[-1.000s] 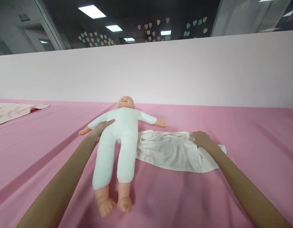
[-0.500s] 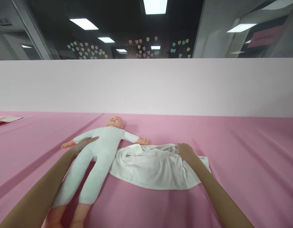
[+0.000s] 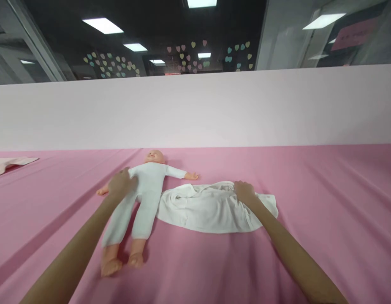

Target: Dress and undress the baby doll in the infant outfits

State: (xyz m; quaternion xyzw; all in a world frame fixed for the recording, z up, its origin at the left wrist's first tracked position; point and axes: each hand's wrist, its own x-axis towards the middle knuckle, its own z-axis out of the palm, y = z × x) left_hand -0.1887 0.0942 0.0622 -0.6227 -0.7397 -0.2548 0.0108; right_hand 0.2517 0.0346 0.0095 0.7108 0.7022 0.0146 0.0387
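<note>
A baby doll (image 3: 145, 190) in a white bodysuit is lying face up on a pink sheet (image 3: 325, 202), head pointing toward twelve o'clock and bare feet toward six. The left hand (image 3: 121, 184) is resting on the doll's shoulder and upper arm at its nine o'clock side, fingers curled over it. At the doll's three o'clock, touching its hip, a white baby garment (image 3: 208, 207) is lying spread and rumpled. The right hand (image 3: 244, 192) is pressing down on the garment's two o'clock part. A pale pink cloth (image 3: 8, 164) is lying far off at nine o'clock.
</note>
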